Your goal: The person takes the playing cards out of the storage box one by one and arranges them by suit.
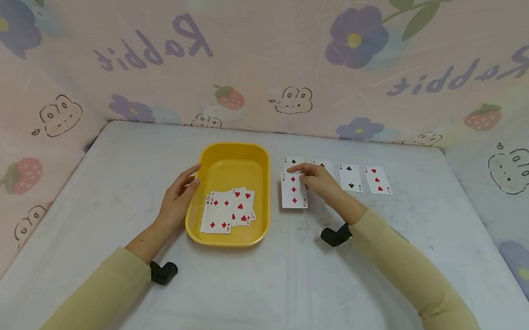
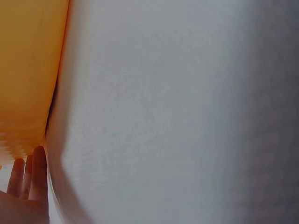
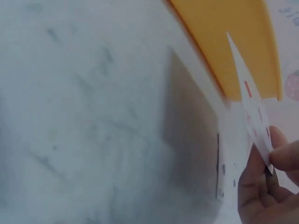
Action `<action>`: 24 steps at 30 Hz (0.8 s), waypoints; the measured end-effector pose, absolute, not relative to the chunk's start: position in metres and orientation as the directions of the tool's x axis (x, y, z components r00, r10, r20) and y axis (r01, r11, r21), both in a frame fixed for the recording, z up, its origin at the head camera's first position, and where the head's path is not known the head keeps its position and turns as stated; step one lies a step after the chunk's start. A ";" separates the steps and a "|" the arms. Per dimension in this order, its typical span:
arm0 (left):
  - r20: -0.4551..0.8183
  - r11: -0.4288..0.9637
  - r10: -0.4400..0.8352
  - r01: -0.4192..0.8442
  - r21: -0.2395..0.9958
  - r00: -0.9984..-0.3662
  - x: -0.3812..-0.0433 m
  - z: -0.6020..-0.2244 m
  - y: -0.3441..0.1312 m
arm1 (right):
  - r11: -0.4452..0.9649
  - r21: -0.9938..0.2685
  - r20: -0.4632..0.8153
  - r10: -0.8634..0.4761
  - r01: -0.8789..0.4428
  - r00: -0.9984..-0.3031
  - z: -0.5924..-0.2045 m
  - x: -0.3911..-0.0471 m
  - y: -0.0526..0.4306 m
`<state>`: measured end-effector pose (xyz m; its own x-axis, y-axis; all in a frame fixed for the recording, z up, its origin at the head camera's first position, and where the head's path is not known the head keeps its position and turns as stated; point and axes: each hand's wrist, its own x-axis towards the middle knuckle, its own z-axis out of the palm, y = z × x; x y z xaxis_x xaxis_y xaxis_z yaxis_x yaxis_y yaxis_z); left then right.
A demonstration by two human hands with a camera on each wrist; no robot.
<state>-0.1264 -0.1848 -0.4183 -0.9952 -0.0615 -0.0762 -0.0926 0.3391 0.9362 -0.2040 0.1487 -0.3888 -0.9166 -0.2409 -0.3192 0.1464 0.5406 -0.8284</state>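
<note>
Fingers (image 1: 308,169) of the right hand (image 1: 323,182) pinch a white rectangular red-diamond card (image 1: 294,192) beside a yellow plastic tray (image 1: 234,174). We see it edge-on only from the right wrist. The left hand (image 1: 174,200), fingers straight, touches the tray.

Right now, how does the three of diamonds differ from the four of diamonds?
The three of diamonds is pinched in the right hand, raised off the table; the four of diamonds lies in the yellow tray. The three shows three large pips, the four shows four. Both are white cards, face up, with red diamonds.
</note>
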 end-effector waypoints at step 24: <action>-0.077 0.322 -0.058 -0.092 0.942 -0.995 -0.128 -0.421 -0.186 | 0.601 -0.799 -0.261 -0.304 0.028 -0.916 -0.403 -0.181 0.151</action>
